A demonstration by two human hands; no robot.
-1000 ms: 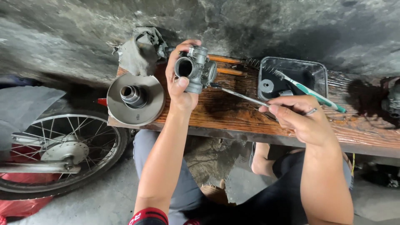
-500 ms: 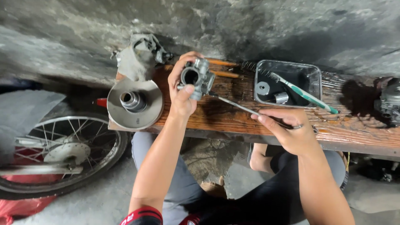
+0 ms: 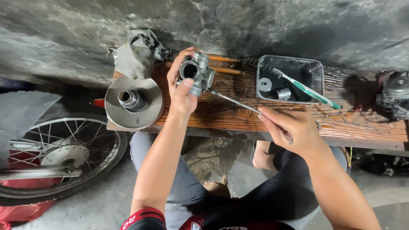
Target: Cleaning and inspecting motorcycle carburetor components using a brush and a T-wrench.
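Worn reddish-brown wooden plank surface (image 3: 255, 117), bearing a round grey metal pulley disc (image 3: 134, 102) at its left end, two orange-handled tools (image 3: 223, 64) along the far edge, a dark rectangular plastic tray (image 3: 317, 68) right of centre.

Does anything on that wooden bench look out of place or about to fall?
One thing: the round metal disc sits at the left end of the wooden bench, its rim hanging past the edge. A toothbrush lies askew across the black tray, its handle poking over the rim. Nothing looks spilled.
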